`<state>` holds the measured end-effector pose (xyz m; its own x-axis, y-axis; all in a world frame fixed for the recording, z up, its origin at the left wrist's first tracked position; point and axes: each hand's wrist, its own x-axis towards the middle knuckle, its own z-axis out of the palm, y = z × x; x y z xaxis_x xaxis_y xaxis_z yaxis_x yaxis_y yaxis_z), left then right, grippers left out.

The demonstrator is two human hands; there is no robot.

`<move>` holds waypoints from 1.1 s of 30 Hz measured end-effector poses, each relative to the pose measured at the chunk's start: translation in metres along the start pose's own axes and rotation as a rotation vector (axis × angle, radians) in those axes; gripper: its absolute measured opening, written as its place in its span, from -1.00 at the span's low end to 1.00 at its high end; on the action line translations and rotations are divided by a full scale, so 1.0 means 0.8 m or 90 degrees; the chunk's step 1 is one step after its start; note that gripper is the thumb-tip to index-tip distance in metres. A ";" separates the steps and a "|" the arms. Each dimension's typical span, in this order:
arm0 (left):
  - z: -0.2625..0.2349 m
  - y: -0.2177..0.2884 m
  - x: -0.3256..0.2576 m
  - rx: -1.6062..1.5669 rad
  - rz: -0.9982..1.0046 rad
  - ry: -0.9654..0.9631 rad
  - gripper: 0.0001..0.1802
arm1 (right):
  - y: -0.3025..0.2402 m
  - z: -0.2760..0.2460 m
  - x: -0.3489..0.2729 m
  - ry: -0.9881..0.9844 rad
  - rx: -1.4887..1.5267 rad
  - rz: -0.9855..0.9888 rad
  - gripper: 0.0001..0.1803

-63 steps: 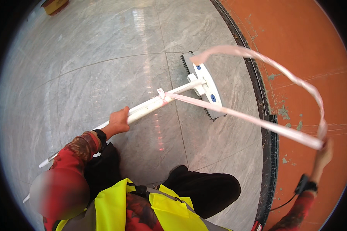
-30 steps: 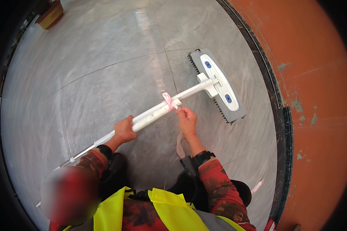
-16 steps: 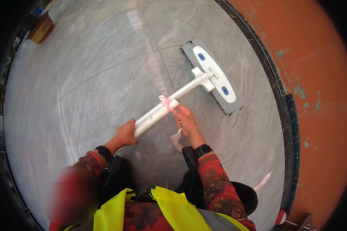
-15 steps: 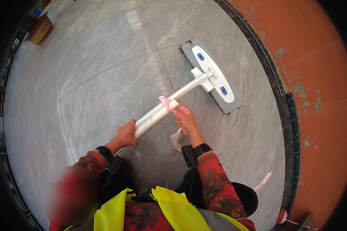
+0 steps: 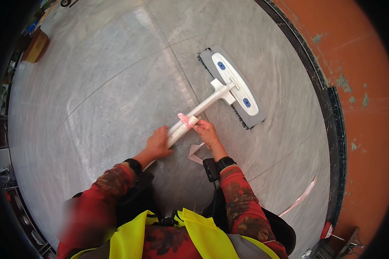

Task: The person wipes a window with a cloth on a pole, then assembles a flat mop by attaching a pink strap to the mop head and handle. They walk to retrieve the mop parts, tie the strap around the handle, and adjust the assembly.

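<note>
Left hand point(image 5: 158, 142): slightly blurred, back upward, fingers bent over two parallel white poles; how firmly it closes cannot be told. Right hand point(image 5: 207, 133): level with the binding at the pole end, thumb and fingers pinched together on pink ribbon point(image 5: 183, 118), a loose tail hanging below the palm.

Pink ribbon: thin, glossy, wound around both poles, small loop standing up. Shorter pole point(image 5: 193, 121): off-white, scuffed, ending at the binding. Longer pole point(image 5: 207, 103): smooth white, running on to the mop head point(image 5: 240, 86); this is white and grey, with two blue buttons and dark bristles, on the grey floor point(image 5: 116, 108).

Change from half a second ago: left hand farther up the poles, nearer the binding; right hand keeps its pinch.
</note>
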<state>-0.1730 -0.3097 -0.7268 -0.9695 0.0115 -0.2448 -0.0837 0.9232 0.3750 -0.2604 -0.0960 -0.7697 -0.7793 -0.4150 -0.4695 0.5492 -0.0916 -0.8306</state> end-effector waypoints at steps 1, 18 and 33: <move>0.005 0.012 0.018 -0.043 -0.033 -0.046 -0.10 | 0.001 -0.001 -0.001 -0.019 0.007 -0.022 -0.72; -0.039 0.061 0.085 -0.042 -0.166 -0.220 -0.31 | -0.019 -0.039 0.065 0.120 -0.418 0.041 -0.70; -0.037 0.075 0.074 -0.059 -0.161 -0.156 -0.32 | -0.104 0.001 -0.045 -0.053 -0.299 -0.120 -0.79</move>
<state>-0.2419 -0.2652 -0.6927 -0.8324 -0.1105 -0.5430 -0.3454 0.8698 0.3524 -0.2778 -0.0738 -0.6835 -0.8147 -0.5026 -0.2893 0.1919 0.2371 -0.9524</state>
